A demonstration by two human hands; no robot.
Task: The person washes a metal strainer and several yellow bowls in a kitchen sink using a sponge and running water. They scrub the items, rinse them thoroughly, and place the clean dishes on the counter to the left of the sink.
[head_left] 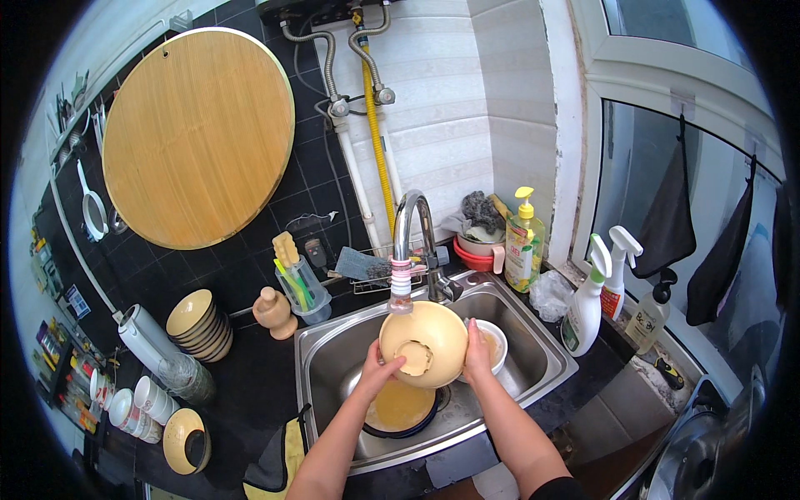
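Both of my hands hold a cream-coloured bowl over the sink, just below the faucet. Its underside, with a chipped-looking foot ring, is turned toward me. My left hand grips the left edge, thumb near the foot ring. On the right edge, the fingers of my right hand are closed around the rim. Beneath it in the basin sits a dark-rimmed bowl with a yellowish inside. A white bowl is partly hidden behind my right hand. Whether water runs, I cannot tell.
Left of the sink stand stacked bowls, a single bowl, white cups and a wooden jar. A towel hangs at the front edge. Dish soap and spray bottles line the right side.
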